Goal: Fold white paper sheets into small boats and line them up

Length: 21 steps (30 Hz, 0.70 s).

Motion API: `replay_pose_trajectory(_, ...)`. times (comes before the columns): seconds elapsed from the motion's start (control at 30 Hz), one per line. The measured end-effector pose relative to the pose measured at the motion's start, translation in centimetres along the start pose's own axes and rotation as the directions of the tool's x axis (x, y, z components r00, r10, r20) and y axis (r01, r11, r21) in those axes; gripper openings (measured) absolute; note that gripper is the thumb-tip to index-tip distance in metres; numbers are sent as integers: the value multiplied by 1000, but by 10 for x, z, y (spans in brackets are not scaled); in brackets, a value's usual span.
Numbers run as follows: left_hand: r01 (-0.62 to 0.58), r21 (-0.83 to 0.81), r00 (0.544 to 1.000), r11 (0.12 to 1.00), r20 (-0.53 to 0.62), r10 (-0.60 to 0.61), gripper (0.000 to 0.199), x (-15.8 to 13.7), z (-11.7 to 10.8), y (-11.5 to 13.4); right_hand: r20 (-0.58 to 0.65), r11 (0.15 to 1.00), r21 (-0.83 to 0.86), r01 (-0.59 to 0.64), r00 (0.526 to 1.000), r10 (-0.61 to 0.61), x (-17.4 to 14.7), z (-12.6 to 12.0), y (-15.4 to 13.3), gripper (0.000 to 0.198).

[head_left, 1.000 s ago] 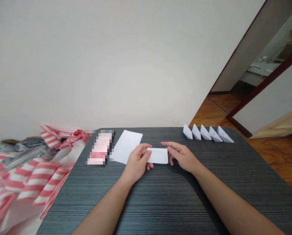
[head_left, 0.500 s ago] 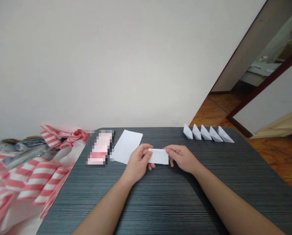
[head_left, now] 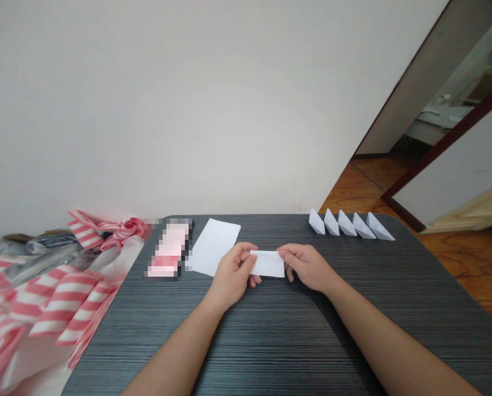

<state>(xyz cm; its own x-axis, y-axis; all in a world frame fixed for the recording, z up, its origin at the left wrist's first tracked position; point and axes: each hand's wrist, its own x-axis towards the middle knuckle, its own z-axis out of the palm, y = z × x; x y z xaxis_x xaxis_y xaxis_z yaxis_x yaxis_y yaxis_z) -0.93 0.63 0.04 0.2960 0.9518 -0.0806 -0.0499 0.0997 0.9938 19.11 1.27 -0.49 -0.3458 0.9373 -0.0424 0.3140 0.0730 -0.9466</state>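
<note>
Fingers (head_left: 247, 266) of the left hand (head_left: 230, 275) are pinching the left end of the folded paper (head_left: 268, 264); the right hand (head_left: 309, 265) is clamping its fingers on the right end, holding it over the tabletop (head_left: 271, 341). This is looking like a creasing step, and the next move is probably calling for aligned edges under steady pressure. Beyond, a white sheet (head_left: 213, 246) is lying leftward, five folded pieces (head_left: 346, 224) rightward.
</note>
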Motion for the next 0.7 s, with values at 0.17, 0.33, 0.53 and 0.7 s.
replay_pose_trajectory(0.17, -6, 20, 1000, 1000, -9, 6, 27, 0, 1, 1, -14, 999, -44, 4, 1000, -4, 0, 0, -1, 34)
replay_pose_trajectory(0.33, 11, 0, 1000, 1000, -9, -11, 31, 0, 1, -1, -40, 994, -109, 10, 999, -14, 0, 1, -3, 34)
replay_pose_trajectory(0.53, -68, 234, 993, 970, -81, 89, 21, -2, 0, 2, -41, 958, -279, 72, 995, -87, -2, 1, -12, 29)
replay_pose_trajectory(0.7, -235, 483, 962, 844, -6, 272, 16, -4, 3, 17, 16, 908, -382, 171, 984, -178, -3, 3, -21, 25)
